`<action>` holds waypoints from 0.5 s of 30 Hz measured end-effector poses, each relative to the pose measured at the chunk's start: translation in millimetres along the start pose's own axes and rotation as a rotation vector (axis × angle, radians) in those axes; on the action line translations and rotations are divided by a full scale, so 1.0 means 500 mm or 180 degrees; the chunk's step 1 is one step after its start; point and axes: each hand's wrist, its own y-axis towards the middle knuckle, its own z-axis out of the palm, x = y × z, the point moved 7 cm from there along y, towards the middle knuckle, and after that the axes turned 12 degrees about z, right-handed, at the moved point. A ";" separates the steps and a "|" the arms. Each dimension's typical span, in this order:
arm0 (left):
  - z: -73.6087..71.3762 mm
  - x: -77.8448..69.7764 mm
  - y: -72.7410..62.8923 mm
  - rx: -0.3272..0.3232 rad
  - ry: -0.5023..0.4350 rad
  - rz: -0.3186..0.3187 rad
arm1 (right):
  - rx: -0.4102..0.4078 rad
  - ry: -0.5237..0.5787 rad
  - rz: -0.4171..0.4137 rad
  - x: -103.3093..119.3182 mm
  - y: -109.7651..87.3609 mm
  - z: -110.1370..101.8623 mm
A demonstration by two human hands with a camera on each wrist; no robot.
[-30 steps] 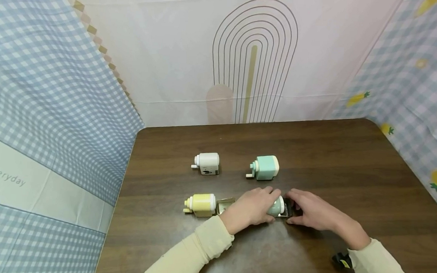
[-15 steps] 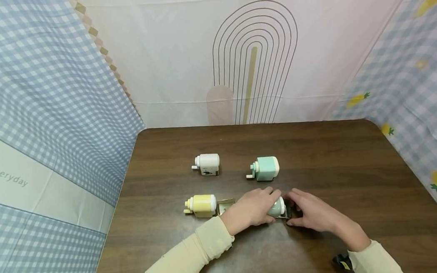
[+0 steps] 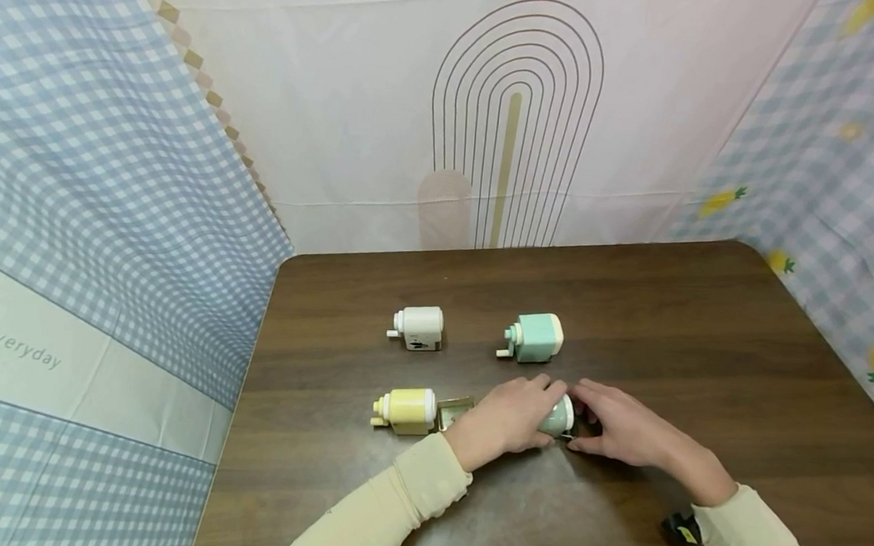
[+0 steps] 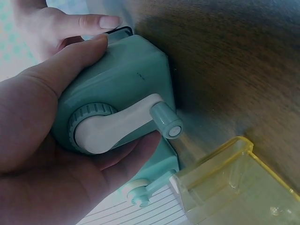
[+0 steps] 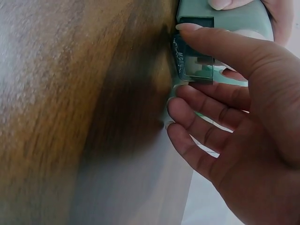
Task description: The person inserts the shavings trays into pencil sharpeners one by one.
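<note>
My left hand point(image 3: 511, 415) grips a grey-green crank pencil sharpener point(image 4: 136, 70) lying low on the table, thumb along one side and fingers round the other. Its white crank with a green knob points toward the left wrist camera. At the opposite end my right hand point(image 3: 623, 426) pinches the sharpener's clear shavings drawer point(image 5: 197, 68) between thumb and fingers; the drawer sticks partly out of the body. Left of my left hand stands a yellow sharpener point(image 3: 408, 409), its see-through yellow drawer point(image 4: 243, 187) beside it, partly hidden by my left wrist in the head view.
Farther back on the brown table point(image 3: 630, 310) stand a white sharpener point(image 3: 423, 329) and a mint sharpener point(image 3: 538, 338). A small black object with a yellow mark point(image 3: 680, 528) lies by my right sleeve. Cloth hangs behind the table and along both sides.
The drawer has slid farther into the grey-green sharpener, and my right hand has come slightly closer to it. My left hand keeps its grip. The head view has shifted slightly.
</note>
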 end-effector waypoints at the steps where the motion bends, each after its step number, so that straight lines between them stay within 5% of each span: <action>1: 0.000 0.000 0.000 0.0001 -0.0002 -0.0004 | -0.0007 0.0006 -0.0007 0.001 0.001 0.001; 15: 0.004 0.000 0.000 -0.0026 0.0010 -0.0001 | -0.0071 0.0088 -0.0091 0.007 0.011 0.015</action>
